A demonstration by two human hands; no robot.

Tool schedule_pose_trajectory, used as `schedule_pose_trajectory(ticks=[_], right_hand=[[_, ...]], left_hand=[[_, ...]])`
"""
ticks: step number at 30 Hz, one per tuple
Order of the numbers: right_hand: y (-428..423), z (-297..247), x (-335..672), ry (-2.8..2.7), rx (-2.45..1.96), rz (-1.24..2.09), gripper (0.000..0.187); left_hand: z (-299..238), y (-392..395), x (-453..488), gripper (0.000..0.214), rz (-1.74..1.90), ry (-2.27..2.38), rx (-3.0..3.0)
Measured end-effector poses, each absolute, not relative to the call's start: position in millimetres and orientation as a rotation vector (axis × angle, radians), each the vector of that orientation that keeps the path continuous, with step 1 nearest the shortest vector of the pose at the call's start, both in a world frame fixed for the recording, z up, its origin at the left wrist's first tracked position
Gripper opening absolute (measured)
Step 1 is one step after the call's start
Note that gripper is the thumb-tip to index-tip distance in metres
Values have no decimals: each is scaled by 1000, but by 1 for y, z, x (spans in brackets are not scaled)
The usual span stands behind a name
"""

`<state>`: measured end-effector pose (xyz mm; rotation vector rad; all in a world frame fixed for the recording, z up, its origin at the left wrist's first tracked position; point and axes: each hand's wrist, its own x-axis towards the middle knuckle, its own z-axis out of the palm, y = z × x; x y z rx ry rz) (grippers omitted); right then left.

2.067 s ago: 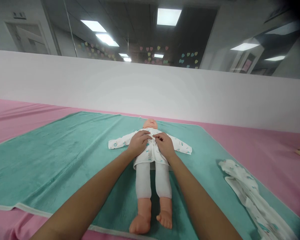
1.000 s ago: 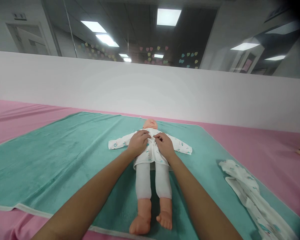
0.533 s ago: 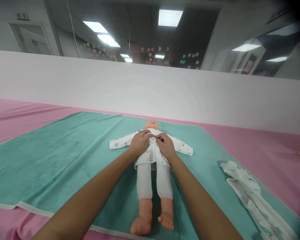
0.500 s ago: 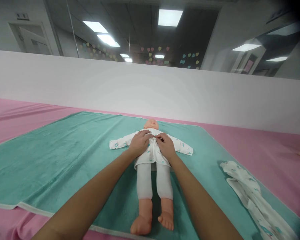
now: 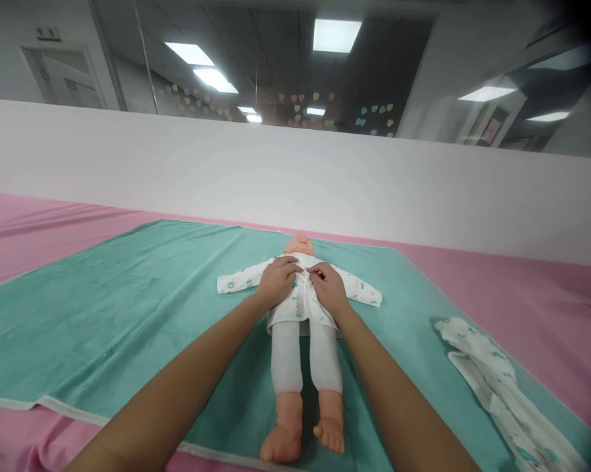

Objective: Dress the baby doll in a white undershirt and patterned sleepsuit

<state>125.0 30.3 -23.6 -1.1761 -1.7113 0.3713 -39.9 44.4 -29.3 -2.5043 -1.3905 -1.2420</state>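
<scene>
A baby doll (image 5: 302, 367) lies on its back on a teal towel (image 5: 128, 308), head away from me, bare feet toward me. It wears a white printed top (image 5: 300, 298) and white leggings. My left hand (image 5: 275, 280) rests on the doll's chest, fingers curled and pinching the left edge of the top's front opening. My right hand (image 5: 328, 287) pinches the right edge just beside it. The two hands meet at the middle of the chest, below the doll's neck.
A second white printed garment (image 5: 496, 387) lies crumpled on the towel's right side. The towel covers a pink sheet (image 5: 511, 295). A low white wall (image 5: 295, 177) runs along the far side, with glass above it.
My hands stay on the doll's chest with only small finger movements at the top's opening. The view has shifted slightly.
</scene>
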Motion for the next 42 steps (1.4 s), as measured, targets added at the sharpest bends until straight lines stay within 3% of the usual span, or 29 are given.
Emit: schedule_pose_trajectory(ticks=[19, 29, 42], right_hand=[[32, -25, 126, -1719, -1161, 347, 17], [30, -27, 126, -1723, -1109, 356, 26], [32, -27, 125, -1657, -1146, 361, 25]], left_hand=[[-31, 43, -43, 33, -1149, -1129, -2504], [-32, 42, -44, 34, -1157, -1063, -2548], [-33, 43, -41, 35, -1247, -1177, -2572]])
